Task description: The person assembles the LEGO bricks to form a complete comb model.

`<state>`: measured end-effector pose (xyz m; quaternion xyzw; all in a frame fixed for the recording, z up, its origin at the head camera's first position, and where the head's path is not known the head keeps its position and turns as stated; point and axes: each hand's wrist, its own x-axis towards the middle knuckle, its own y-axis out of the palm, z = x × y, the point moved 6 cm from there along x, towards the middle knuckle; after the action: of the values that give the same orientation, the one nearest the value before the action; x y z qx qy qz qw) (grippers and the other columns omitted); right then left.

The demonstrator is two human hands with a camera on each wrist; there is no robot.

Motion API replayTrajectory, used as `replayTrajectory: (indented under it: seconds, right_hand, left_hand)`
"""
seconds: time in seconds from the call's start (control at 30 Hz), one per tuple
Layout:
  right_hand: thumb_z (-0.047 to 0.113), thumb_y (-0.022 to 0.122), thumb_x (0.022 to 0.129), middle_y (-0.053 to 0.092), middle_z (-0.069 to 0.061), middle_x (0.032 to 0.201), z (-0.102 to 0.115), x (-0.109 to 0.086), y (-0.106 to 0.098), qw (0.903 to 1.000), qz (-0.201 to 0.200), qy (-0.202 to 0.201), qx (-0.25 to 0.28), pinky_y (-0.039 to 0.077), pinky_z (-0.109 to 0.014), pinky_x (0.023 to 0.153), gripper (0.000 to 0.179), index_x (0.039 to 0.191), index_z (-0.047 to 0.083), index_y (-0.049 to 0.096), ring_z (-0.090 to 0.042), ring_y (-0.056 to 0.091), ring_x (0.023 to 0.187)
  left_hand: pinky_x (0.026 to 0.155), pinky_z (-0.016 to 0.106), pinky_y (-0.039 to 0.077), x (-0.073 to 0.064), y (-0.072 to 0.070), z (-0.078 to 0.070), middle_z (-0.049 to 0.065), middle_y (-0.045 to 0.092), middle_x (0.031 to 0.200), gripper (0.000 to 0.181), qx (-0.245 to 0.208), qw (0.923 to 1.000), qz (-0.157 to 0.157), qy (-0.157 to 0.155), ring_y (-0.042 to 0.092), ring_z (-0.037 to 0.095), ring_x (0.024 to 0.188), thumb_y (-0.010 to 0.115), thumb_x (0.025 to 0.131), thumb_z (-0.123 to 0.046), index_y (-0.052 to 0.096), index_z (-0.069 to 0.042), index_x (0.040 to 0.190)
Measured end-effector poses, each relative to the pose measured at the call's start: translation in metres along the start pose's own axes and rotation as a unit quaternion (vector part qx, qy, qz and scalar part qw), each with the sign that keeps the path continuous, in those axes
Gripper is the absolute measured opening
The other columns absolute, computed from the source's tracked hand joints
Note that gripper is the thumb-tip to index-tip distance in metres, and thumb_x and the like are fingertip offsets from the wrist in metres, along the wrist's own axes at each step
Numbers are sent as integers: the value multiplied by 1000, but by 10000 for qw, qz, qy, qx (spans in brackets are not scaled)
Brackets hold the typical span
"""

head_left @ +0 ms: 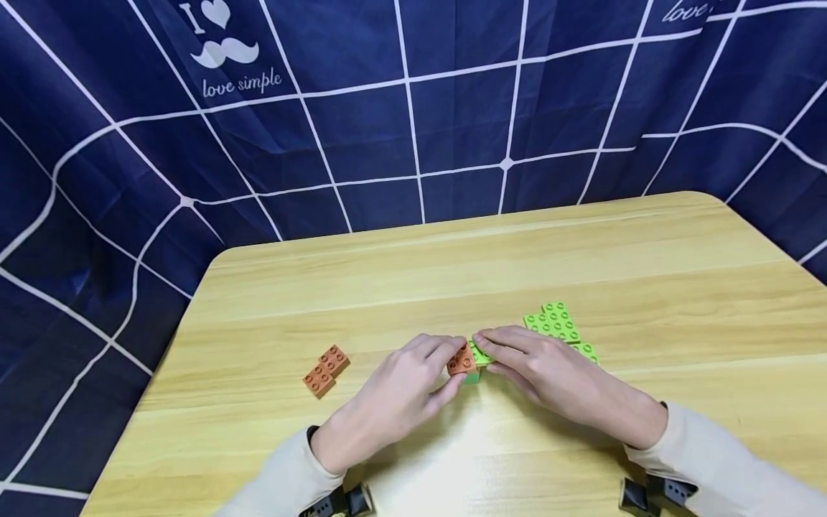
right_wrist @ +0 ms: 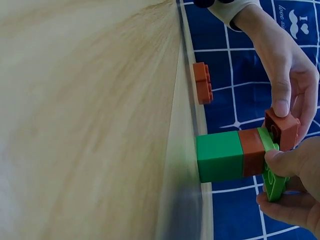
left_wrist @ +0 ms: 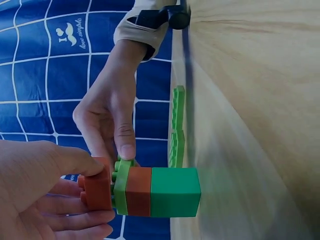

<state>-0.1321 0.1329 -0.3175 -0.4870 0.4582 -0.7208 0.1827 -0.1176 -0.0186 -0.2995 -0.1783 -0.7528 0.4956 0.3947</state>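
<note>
My left hand [head_left: 400, 395] pinches a reddish-brown toy brick [left_wrist: 97, 190] between thumb and fingers. That brick sits right over the studs of a thin light green plate brick [right_wrist: 274, 186], tilted to it in the right wrist view. My right hand [head_left: 552, 366] grips the plate's overhanging end, thumb on one face and fingers on the other. Under the plate come another reddish-brown brick [left_wrist: 138, 191] and, at the bottom, a taller dark green block [left_wrist: 175, 192], stacked upright at the tabletop. In the head view my hands hide most of this stack.
Two reddish-brown bricks [head_left: 326, 371] lie on the wooden table [head_left: 388, 287] left of my hands. Several light green plate bricks [head_left: 557, 321] lie behind my right hand, partly covered by it. A navy curtain with white lines [head_left: 362, 129] hangs along the table's far edge.
</note>
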Motion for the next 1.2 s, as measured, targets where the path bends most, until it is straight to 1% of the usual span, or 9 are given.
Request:
replayTrajectory:
  seconds: [0.17, 0.37, 0.63, 0.8, 1.03, 1.2]
  right_hand:
    - [34, 29, 105, 68, -13, 114, 1, 0, 0, 10000, -27, -55, -12, 59, -36, 86, 54, 116, -2, 67, -27, 66, 103]
    - [32, 30, 105, 69, -12, 113, 1, 1, -1, 9999, -100, -100, 31, 59, -35, 85, 52, 115, -2, 68, -26, 66, 102]
    - [33, 29, 105, 68, -13, 114, 1, 0, 0, 10000, -53, -69, 33, 59, -35, 86, 53, 117, -2, 67, -26, 66, 103]
    - [33, 29, 105, 68, -12, 114, 1, 0, 0, 10000, -39, -68, 45, 59, -36, 87, 53, 117, -2, 67, -26, 66, 103]
    - [31, 30, 105, 69, -12, 112, 1, 1, -3, 9997, -151, -152, 92, 59, -35, 86, 51, 116, -2, 67, -26, 67, 102]
    - [33, 30, 104, 69, -13, 113, 1, 0, -2, 9998, -93, -71, 138, 59, -37, 86, 53, 117, -3, 66, -26, 67, 102]
  left_hand:
    - [92, 24, 56, 1, 2, -1, 10, 68, 114, 35, -9, 10000, -24, 46, 65, 19, 104, 67, 90, -20, 62, -1, 119]
    - [93, 24, 55, 3, 5, -2, 10, 68, 115, 32, -98, 9999, 27, 90, 65, 20, 106, 66, 91, -18, 63, -1, 118]
    - [97, 24, 53, 4, 3, 3, 11, 67, 116, 30, -213, 9997, -79, 108, 63, 21, 108, 67, 89, -17, 63, -2, 116]
    - [97, 24, 53, 7, 2, 4, 11, 67, 116, 31, -325, 9994, -18, 137, 64, 21, 108, 67, 90, -18, 63, -2, 116]
    - [96, 22, 53, 11, 2, 5, 9, 68, 115, 31, -427, 9990, -2, 99, 65, 20, 107, 68, 90, -18, 63, -2, 117]
    - [97, 21, 52, 11, 4, 4, 10, 67, 117, 33, -525, 9985, 65, 99, 65, 20, 108, 67, 91, -18, 62, -3, 119]
